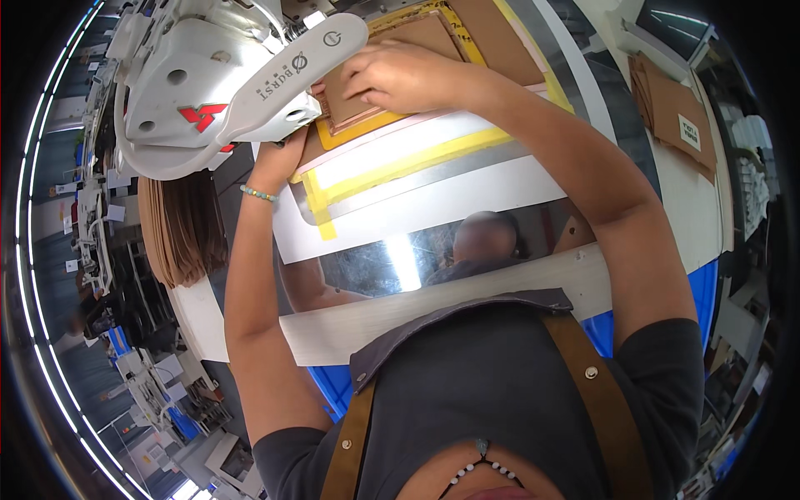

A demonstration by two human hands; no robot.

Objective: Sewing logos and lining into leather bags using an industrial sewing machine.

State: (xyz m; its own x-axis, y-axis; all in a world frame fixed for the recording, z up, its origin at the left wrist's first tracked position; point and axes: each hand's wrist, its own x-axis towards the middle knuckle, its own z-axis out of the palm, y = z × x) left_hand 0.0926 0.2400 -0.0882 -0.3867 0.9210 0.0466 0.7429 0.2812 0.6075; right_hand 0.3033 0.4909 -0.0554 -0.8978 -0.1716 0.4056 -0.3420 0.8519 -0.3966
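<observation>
A brown panel (408, 42) with a copper-coloured edge lies inside a yellow frame (392, 122) beside the white head of a sewing machine (242, 92). My right hand (400, 75) rests on the panel, its bent fingers apart and its fingertips near the machine head. My left hand (287, 154) reaches in under that head at the panel's left side. The machine hides most of its fingers, so I cannot make out their grip. Below the frame is a white sheet (367, 208) with strips of yellow tape (417, 167) on it.
A shiny metal plate (358, 265) sits between the white sheet and the pale table edge (467, 296). Brown pieces hang in a bundle (179, 225) at the left. More brown card pieces (675, 117) lie at the right, near a screen (679, 29).
</observation>
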